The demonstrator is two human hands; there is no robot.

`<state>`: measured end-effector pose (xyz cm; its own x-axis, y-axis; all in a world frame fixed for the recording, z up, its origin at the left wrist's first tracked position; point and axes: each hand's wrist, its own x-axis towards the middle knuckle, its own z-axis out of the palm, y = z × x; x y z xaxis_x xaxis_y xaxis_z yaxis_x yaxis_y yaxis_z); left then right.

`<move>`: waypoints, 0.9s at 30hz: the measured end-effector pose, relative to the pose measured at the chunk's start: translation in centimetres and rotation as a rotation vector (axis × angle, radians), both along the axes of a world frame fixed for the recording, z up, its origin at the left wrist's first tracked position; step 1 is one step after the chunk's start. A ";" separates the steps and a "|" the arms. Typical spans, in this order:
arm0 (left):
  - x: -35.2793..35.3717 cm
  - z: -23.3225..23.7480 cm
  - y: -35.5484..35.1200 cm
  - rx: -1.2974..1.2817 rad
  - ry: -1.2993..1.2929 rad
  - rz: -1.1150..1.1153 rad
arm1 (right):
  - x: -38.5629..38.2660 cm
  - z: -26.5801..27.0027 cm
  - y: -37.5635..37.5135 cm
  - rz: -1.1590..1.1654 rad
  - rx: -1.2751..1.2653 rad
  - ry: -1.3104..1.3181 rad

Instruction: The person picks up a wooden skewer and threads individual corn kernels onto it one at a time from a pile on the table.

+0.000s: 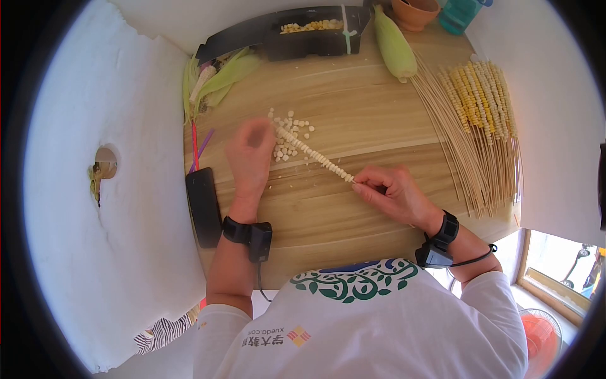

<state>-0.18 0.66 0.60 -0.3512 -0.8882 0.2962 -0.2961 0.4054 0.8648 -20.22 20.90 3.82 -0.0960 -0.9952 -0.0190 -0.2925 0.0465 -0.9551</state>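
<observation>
Fingers (369, 186) of right hand (394, 196) pinch thin kernel-beaded skewer (312, 155); left hand (249, 158) blurred, grip unclear, by loose pale kernels (291, 136).

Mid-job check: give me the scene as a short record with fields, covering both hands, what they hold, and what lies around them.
right hand: pinches the near end of the kernel skewer
left hand: blurred, at the skewer's far end beside the loose kernels; grip unclear
skewer: pale kernels threaded along it, over the wooden table
right side: bare sticks, finished skewers
far edge: black tray holding kernels, corn cob in husk
left edge: husks, black slab
</observation>
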 end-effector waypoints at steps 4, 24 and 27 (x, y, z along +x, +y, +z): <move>0.1 -0.3 -0.1 -0.004 -0.002 -0.014 | 0.1 -0.1 0.0 -0.009 -0.009 -0.014; -0.3 1.0 0.9 0.077 0.042 -0.070 | 0.0 0.0 -0.1 -0.007 -0.013 -0.002; -0.2 0.0 0.6 0.029 0.037 -0.061 | 0.1 0.3 -0.1 -0.012 0.020 -0.040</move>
